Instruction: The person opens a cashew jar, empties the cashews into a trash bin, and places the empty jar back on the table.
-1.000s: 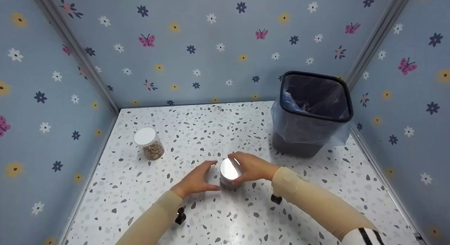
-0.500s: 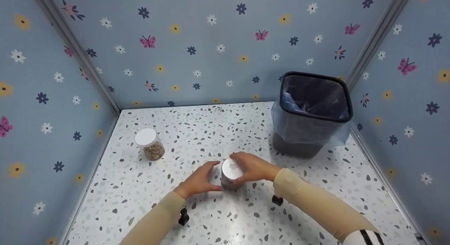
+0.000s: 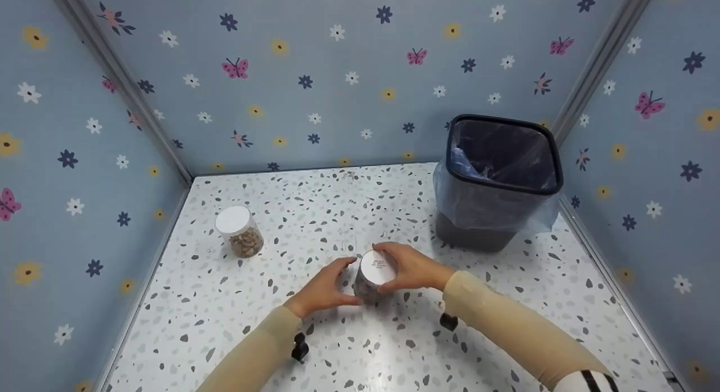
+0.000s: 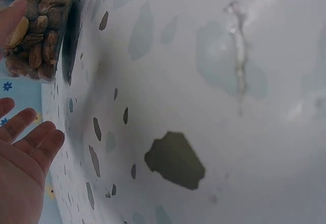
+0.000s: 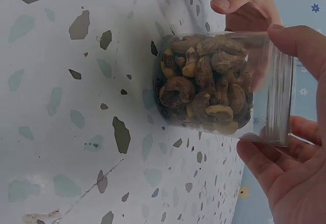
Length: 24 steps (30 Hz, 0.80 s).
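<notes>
Ok, nut jar [image 3: 367,292] is at the near-mid part of the table [image 3: 185,302], btwn both hands; nuts [image 5: 209,86] show thru its clear wall. R hand [image 3: 415,266] grips it up high, thumb on one side of the rim, fingers on the other. L hand [image 3: 323,291] is wide, thumb & fingers spread in a C by the jar's L side, not gripping; can't tell if any fingertip touches.

Risks (my read): R hand alone seems to have the hold, & only near the top, so a twist or pull w/o L bracing could spin or tip the jar. Wall looks smooth, so a light grip might slip. If the top came loose w/ a jerk, nuts could spill.

Orientation: long axis approx. vertical, printed top [image 3: 378,267] facing up, base down; poss. slight lean twd R hand. Can't tell if base sits flat. Print too small to read.

Also: second jar [image 3: 242,231], white lid, upright, off to L; lined bin [image 3: 495,209] to R, both well apart from hands.
</notes>
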### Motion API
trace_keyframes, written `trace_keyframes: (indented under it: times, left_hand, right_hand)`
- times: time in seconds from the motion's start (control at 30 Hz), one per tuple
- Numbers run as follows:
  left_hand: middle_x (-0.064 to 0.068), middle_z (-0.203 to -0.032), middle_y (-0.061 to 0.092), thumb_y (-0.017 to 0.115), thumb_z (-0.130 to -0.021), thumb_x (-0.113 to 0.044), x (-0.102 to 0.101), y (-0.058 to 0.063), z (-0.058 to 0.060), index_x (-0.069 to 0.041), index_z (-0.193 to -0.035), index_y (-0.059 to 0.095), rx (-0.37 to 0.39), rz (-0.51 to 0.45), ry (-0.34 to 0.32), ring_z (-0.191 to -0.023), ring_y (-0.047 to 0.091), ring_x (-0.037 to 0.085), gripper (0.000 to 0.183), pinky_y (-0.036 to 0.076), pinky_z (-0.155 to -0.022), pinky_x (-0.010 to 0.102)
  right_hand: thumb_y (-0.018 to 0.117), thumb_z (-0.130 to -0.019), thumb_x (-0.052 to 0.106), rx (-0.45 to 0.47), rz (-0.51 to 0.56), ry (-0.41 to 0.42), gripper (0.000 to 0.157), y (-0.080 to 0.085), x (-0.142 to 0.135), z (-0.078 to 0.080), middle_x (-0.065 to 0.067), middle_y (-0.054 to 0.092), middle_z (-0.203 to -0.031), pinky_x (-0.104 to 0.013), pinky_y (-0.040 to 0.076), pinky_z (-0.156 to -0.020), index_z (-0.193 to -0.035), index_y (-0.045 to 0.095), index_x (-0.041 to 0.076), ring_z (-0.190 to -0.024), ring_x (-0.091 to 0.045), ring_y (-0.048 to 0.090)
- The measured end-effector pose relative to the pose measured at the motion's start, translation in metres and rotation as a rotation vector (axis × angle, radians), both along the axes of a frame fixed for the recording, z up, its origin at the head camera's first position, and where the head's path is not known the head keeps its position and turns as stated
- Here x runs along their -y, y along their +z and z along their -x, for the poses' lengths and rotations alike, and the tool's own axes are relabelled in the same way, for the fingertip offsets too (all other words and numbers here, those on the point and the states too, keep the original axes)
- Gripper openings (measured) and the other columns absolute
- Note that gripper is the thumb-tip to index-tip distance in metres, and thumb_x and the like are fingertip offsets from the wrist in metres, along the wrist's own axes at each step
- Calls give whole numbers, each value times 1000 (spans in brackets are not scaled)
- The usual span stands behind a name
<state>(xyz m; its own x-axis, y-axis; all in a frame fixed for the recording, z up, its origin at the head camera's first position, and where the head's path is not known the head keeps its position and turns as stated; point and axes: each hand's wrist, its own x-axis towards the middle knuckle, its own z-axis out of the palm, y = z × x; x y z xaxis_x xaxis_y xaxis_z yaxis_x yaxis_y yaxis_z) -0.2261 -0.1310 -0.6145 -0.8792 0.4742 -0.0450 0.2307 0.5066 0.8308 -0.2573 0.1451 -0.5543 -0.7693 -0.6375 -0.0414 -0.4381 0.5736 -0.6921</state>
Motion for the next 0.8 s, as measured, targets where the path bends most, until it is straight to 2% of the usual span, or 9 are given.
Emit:
trace_keyframes:
  times: [0.4,0.53,0.8]
  left_hand:
    - [16,-172,43,100,-77,-38,-10,2,2,-9,-167,39,25,-24,-12,-155,46,42,112,38,-128,60]
    - [18,-171,42,100,-77,-37,-12,5,2,-8,-167,39,29,-39,-14,-155,45,44,112,38,-127,61]
    - [18,-170,44,99,-78,-36,-14,4,4,-8,-167,39,15,-52,-16,-154,45,42,111,38,-127,62]
  right_hand:
    - [98,-75,29,49,71,-38,95,-4,-8,-1,-15,62,-154,-53,52,-114,-155,54,2,-136,-32,62]
    - [98,-75,27,76,113,-48,94,-5,-10,-2,-15,62,-153,-52,54,-112,-155,54,2,-135,-31,62]
    - [96,-77,23,121,171,-82,95,-2,-12,-3,-16,61,-152,-55,53,-116,-157,51,0,-136,-34,61]
